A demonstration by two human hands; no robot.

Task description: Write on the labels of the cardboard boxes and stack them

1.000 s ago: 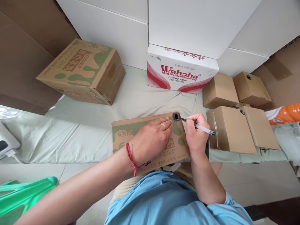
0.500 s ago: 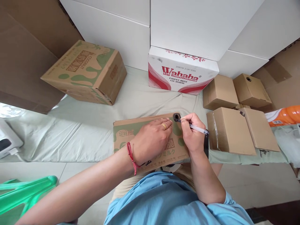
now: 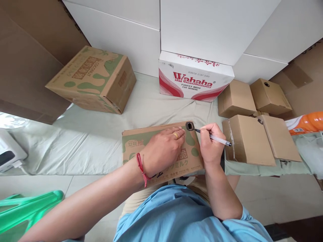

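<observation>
A flat brown cardboard box with green printing lies in front of me at the cloth's near edge. My left hand rests palm down on its top, fingers stretched toward the far right corner. At that corner is a small hole with a black-inked rim. My right hand pinches a pen with a clear barrel. The pen's dark tip points at the hole from the right, a little apart from its rim.
A coconut carton stands at the back left, a white and red Wahaha carton at the back. Several small plain boxes and an orange bottle are on the right. A white device sits far left, above a green stool.
My right hand has drawn the pen to the right, so its tip has left the hole's edge. My left hand has stayed on the box.
</observation>
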